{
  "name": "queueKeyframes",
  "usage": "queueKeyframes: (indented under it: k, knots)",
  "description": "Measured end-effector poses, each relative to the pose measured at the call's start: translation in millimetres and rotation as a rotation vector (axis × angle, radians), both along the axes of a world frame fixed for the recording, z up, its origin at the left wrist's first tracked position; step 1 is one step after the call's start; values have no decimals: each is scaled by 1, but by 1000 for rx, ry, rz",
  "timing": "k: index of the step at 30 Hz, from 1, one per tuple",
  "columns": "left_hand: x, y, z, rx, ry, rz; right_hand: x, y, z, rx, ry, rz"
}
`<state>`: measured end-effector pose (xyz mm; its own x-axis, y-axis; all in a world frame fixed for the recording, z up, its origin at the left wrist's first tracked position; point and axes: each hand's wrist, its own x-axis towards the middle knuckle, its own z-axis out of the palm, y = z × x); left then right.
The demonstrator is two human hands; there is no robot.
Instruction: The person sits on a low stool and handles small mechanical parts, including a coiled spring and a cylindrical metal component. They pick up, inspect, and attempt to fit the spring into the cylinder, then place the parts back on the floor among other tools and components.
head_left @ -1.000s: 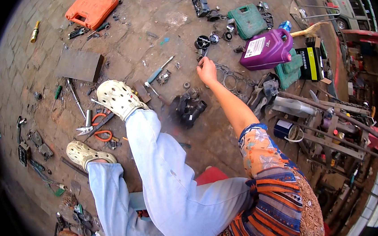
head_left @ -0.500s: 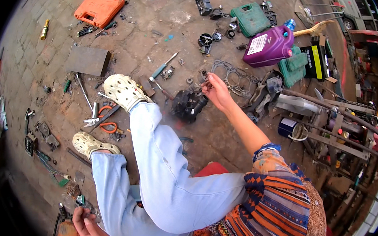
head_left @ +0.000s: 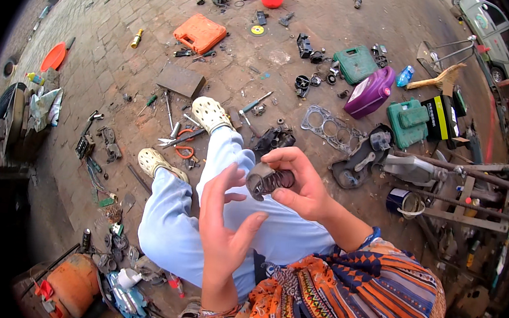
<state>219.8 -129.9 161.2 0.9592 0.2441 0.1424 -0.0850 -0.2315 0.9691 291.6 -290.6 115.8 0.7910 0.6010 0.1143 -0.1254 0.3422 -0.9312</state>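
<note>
A dark, dirty, round part with a coil spring (head_left: 268, 180) on it is held up over my lap. The fingers and thumb of my right hand (head_left: 307, 194) are wrapped round its right side. Close to its left side, my left hand (head_left: 224, 226) has fingers and thumb spread and holds nothing. Beyond the hands a black plastic housing (head_left: 274, 139) lies on the ground, partly hidden by my right hand. Farther right is a flat metal gasket (head_left: 331, 129) with large round holes.
Around my shoes lie a screwdriver (head_left: 256, 101), orange-handled shears (head_left: 183, 151) and a grey block (head_left: 180, 80). A purple jug (head_left: 370, 93), green cases (head_left: 407, 123) and a metal frame (head_left: 467, 220) stand to the right. An orange case (head_left: 199, 33) lies farther off.
My right hand has drawn back from near the black housing to over my lap, holding the spring part. My left hand has come up from the lower left beside it. The view has shifted.
</note>
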Motion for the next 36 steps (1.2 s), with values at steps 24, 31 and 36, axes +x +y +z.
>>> queueKeyframes:
  k: [24, 31, 36]
  knots:
    - [-146, -36, 41, 140, -306, 29, -135, -28, 106, -415, -686, -59]
    - [-156, 14, 32, 437, -390, 248, -133, -16, 114, -472, -400, 62]
    - [-154, 38, 17, -710, -108, -147, -122, -17, 102, -48, 13, 221]
